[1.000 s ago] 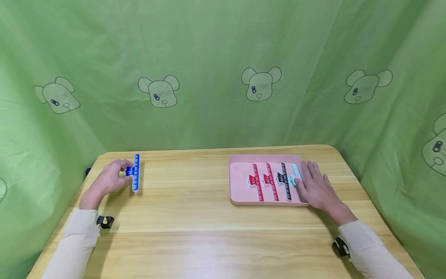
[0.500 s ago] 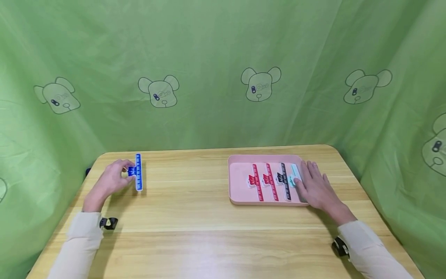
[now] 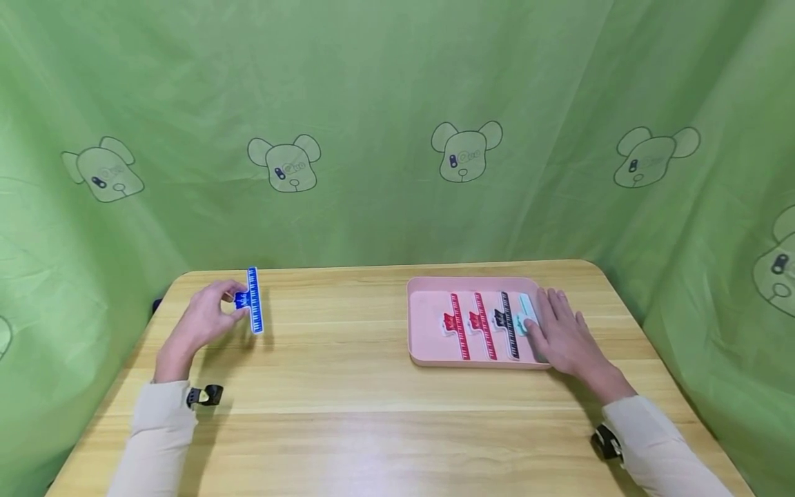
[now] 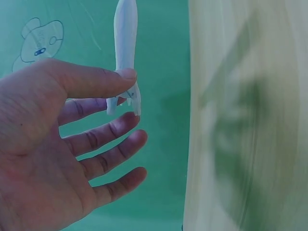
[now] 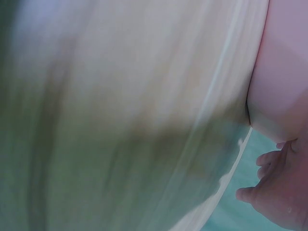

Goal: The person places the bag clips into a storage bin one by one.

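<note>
My left hand (image 3: 208,314) holds a blue clip (image 3: 255,300) with a long piano-key bar above the table's left side. In the left wrist view, thumb and index finger pinch the clip's (image 4: 126,38) handle end; the other fingers are loosely bent and apart from it. On the right, my right hand (image 3: 568,338) rests over the right rim of a pink tray (image 3: 425,335), its fingers straight and the thumb over a teal clip (image 3: 525,308). Left of that lie a black clip (image 3: 509,324) and two red clips (image 3: 458,326), all with similar bars.
The wooden table (image 3: 335,386) runs between the hand at left and the tray at right. A green curtain (image 3: 373,207) with bear-head drawings hangs behind and on both sides. Each wrist wears a small black camera (image 3: 206,395).
My left hand has moved a little to the right with the blue clip, whose bar now leans slightly and stands higher. The right hand and the tray have stayed put.
</note>
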The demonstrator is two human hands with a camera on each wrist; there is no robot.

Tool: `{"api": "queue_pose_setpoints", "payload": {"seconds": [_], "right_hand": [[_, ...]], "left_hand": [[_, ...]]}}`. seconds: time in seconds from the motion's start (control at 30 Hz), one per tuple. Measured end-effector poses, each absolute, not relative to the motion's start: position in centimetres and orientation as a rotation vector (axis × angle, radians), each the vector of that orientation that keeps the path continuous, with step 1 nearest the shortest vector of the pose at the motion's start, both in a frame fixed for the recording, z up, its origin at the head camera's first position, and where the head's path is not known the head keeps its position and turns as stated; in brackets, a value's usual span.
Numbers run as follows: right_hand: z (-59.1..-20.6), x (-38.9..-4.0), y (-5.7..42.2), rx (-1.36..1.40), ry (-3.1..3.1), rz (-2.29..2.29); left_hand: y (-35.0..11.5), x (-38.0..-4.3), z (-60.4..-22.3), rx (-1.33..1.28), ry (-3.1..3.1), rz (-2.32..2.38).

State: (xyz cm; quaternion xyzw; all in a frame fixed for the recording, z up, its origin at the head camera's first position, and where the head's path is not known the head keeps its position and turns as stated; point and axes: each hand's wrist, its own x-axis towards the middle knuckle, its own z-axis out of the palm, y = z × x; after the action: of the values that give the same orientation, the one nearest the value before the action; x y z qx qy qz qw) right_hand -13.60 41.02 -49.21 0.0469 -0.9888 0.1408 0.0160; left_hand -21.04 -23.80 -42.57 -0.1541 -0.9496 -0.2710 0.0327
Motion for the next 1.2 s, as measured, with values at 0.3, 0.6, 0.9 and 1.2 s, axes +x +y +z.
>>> {"api": "queue_pose_setpoints", "payload": {"seconds": [0.3,0.6,0.9,1.2], "right_hand": [[-49.0,-13.5,40.8,0.147,-3.07,0.444],[-49.3,-13.4,40.9,0.14,-3.079,0.432],[-49.0,-13.5,40.9,0.147,-3.075,0.441],[-49.2,-13.6,41.0,0.149,-3.066,0.438]], "left_hand": [[-22.9,-20.9,-42.2,-0.45,-2.865,-0.904],[-22.3,-20.5,-42.4,-0.429,-2.783,-0.995],[-21.1,-20.5,-42.4,-0.43,-2.713,-1.055],[-20.5,-20.7,-42.6,-0.424,-2.707,-1.065]]}}
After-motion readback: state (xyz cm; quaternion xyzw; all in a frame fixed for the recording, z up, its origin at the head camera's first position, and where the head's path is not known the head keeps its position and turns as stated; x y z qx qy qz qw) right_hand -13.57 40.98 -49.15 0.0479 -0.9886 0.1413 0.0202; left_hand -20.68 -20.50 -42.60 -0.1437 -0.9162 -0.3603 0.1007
